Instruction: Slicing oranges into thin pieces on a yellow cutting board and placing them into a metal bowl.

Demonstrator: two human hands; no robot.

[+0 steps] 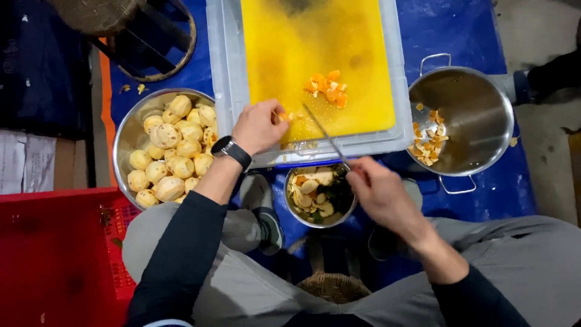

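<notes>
Head view: my right hand (382,192) is gripping a knife (325,135), blade angling over the yellow cutting board (315,54). My left hand (259,126) is closing on a small fruit piece (283,116) at the board's near edge. I'm judging fingertips belong well clear of the blade.

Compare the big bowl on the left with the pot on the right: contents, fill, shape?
The steel bowl is heaped with whole peeled pale-yellow fruits; the steel pot holds only a thin scatter of small orange cut pieces along its left side. The bowl shows no handles; the pot has two loop handles. The bowl sits by the left hand, the pot beyond the right hand. Both are round, shiny metal, on the blue sheet.
</notes>
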